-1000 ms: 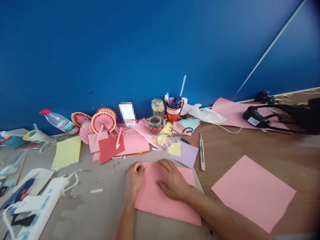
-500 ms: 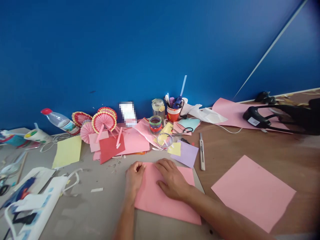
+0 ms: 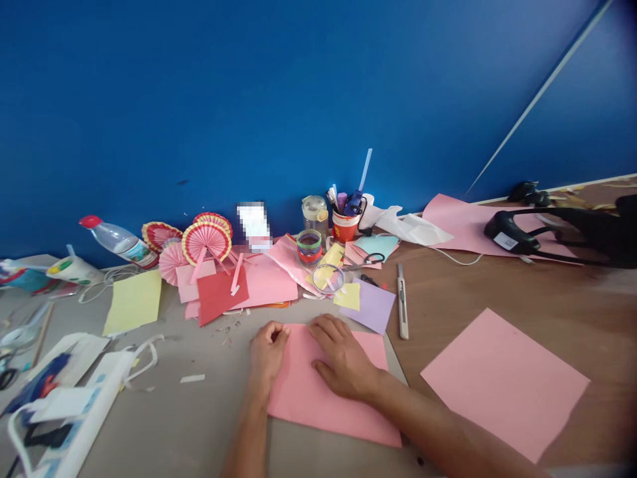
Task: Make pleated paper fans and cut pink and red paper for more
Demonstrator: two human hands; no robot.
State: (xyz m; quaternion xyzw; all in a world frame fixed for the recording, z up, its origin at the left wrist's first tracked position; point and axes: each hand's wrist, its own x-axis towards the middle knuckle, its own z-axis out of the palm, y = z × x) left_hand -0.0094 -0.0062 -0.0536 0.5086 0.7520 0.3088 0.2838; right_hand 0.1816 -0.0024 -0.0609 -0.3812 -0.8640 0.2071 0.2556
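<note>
On the gray board (image 3: 159, 425) — left hand (image 3: 267, 348) pinching a corner of the pink sheet (image 3: 318, 401), right hand (image 3: 346, 362) spread flat on top — no pleats visible, though paper fans (image 3: 206, 243) behind look done.

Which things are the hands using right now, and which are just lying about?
In use:
- left hand
- right hand
- pink paper under them

Seemingly just lying about:
- red-capped bottle
- yellow sheet
- white power strip
- paper fan
</note>
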